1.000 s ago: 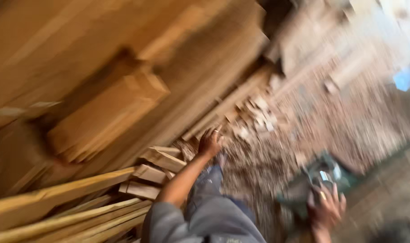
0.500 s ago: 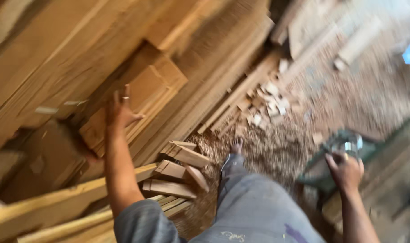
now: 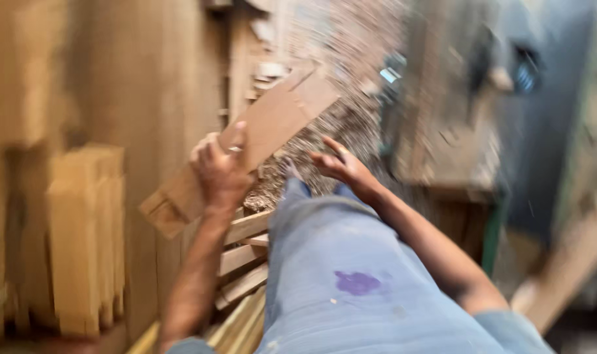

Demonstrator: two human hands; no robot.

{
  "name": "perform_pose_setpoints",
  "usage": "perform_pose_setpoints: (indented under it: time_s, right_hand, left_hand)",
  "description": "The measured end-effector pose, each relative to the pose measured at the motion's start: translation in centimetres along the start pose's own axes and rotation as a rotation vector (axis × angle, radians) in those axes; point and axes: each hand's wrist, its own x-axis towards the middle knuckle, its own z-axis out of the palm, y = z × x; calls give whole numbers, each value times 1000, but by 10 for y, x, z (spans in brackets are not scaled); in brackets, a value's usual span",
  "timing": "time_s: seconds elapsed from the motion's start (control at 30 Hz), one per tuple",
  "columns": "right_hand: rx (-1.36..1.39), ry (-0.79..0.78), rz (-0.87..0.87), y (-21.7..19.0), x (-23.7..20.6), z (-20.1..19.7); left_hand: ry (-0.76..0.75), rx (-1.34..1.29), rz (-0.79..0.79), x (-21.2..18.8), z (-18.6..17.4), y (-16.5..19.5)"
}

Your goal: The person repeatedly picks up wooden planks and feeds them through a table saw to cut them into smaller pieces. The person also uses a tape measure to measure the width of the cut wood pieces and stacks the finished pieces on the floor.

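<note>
Left hand point(image 3: 221, 172) grips flat wooden board point(image 3: 246, 145), tilted, above sawdust-strewn floor point(image 3: 341, 105); right hand point(image 3: 341, 165) spread, fingers splayed, just beside board's lower edge; stacked wooden slats point(image 3: 243, 255) below board.

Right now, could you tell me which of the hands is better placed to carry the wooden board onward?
Probably the left hand: it already grips the wooden board near its lower end. The right hand is open, fingers spread, apart from the board above the jeans-clad leg.
</note>
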Motion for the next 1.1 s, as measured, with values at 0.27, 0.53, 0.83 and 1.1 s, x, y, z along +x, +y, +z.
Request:
perform_pose_setpoints:
  time_s: [0.27, 0.53, 0.83, 1.1]
  right_hand:
    - [570, 619, -196, 73, -87, -72]
    - [43, 559, 35, 54, -132, -110]
    - [-1425, 885, -682, 11, -104, -155]
    - [-1323, 918, -764, 13, -69, -196]
  left_hand:
    - [-269, -288, 441, 3, 34, 184]
    - [-351, 7, 531, 15, 65, 169]
    - [-247, -56, 571, 50, 64, 222]
    - [-207, 23, 574, 81, 81, 240]
